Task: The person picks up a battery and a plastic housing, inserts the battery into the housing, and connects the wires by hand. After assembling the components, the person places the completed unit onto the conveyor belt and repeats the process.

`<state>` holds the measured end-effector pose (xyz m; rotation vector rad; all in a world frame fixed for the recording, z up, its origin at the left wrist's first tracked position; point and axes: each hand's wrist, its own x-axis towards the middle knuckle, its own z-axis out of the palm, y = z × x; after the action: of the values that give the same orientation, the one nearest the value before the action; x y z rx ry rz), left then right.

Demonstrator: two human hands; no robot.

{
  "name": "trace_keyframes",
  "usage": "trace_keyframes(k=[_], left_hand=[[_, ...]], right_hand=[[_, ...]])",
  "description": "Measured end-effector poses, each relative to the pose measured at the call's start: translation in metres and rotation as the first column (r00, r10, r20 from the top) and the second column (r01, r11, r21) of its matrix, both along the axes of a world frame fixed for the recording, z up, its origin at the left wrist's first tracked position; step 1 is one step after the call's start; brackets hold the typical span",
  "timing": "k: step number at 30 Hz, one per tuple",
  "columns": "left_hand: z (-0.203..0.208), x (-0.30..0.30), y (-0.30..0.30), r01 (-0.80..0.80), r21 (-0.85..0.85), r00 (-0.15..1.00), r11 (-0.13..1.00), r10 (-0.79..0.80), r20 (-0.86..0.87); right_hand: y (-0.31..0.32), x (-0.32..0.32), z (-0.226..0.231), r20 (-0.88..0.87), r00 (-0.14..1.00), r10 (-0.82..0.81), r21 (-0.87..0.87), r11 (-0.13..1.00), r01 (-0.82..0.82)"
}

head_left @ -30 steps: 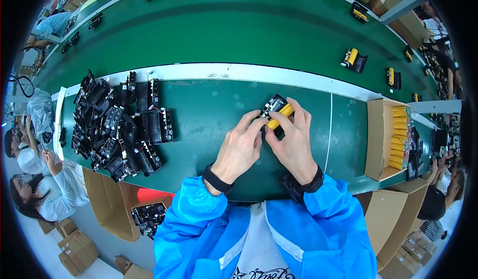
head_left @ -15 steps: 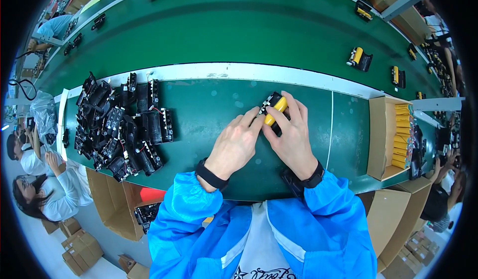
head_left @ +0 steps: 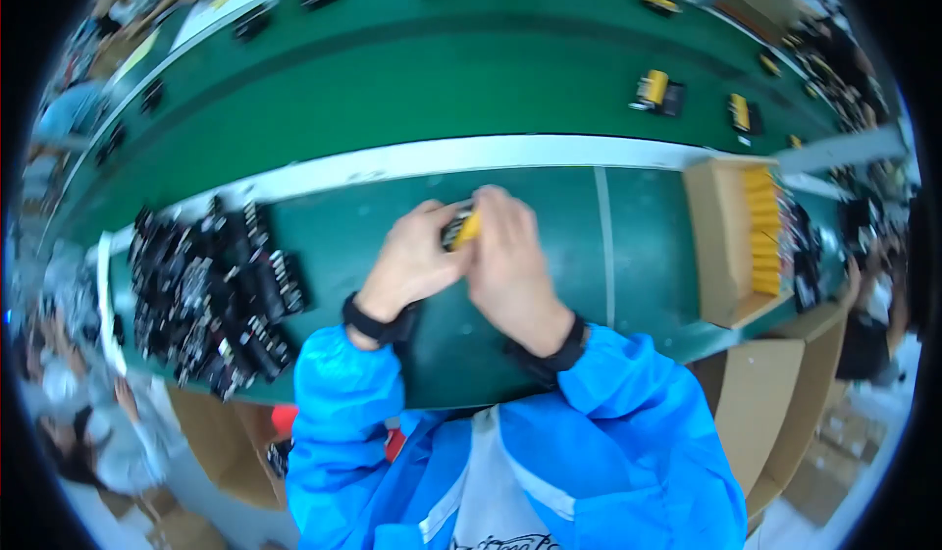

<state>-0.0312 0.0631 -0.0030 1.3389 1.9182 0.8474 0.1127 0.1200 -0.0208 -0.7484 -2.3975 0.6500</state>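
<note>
Between my two hands, above the green bench, is a black plastic housing (head_left: 454, 226) with a yellow battery pack (head_left: 470, 228) in it. My left hand (head_left: 412, 261) is closed round its left side, thumb near the yellow pack. Over the right side and the far end of the housing, my right hand (head_left: 508, 261) is closed, fingers bent and a little blurred. Fingers cover much of the piece, so its lower end is hidden. Both wrists wear black bands.
A pile of black housings (head_left: 206, 300) lies at left on the bench. An open cardboard box (head_left: 721, 246) of yellow battery packs stands at right. Beyond the white rail (head_left: 442, 153), a green conveyor carries several housings. Big cartons (head_left: 756, 422) flank me; other people work along both sides.
My hands have drawn together and closed round the housing, which now stands more steeply tilted. The whole view has shifted and blurred; pieces on the conveyor appear farther left.
</note>
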Motion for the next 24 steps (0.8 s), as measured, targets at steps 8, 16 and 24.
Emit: trace_keyframes(k=[8, 16, 24], left_hand=[[-0.007, -0.003, 0.009, -0.085, -0.177, 0.995, 0.981, 0.092, 0.032], [0.013, -0.006, 0.009, -0.063, -0.207, 0.99, 0.976, 0.035, -0.135], [0.011, -0.062, 0.115, -0.009, -0.143, 0.985, 0.99, -0.016, -0.173]], right_hand=[[0.0, 0.012, 0.003, 0.149, 0.989, 0.017, 0.102, 0.994, -0.033], [0.138, 0.157, 0.118, 0.275, 0.896, -0.348, -0.066, 0.923, 0.379], [0.311, 0.285, 0.054, 0.409, 0.509, -0.757, 0.405, 0.651, 0.642]])
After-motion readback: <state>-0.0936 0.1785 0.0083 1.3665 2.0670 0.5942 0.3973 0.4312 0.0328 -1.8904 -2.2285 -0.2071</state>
